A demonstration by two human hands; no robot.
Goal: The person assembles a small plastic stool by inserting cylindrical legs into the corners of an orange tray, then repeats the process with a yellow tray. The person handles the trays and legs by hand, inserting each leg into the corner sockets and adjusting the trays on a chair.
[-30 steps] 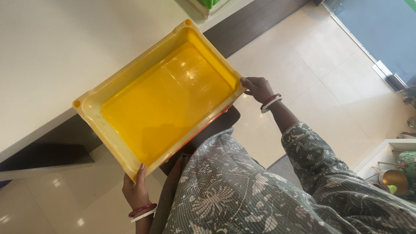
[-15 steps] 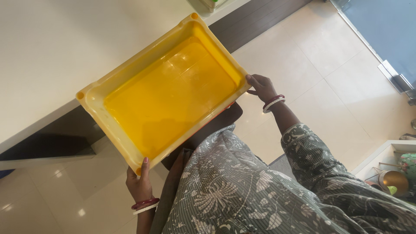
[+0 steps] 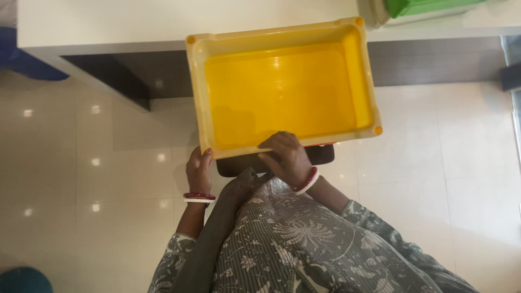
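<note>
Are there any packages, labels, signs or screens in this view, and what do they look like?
No labels, signs or screens show.
Yellow rectangular plastic crate: open-topped and empty, held at its near rim by the left hand and the right hand, over the edge of the white table.
Green plastic container: top right corner on the table, mostly cut off.

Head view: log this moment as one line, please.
left hand: grips near rim | right hand: fingers over near rim | yellow rectangular plastic crate: empty, held level | white counter: beyond
</note>
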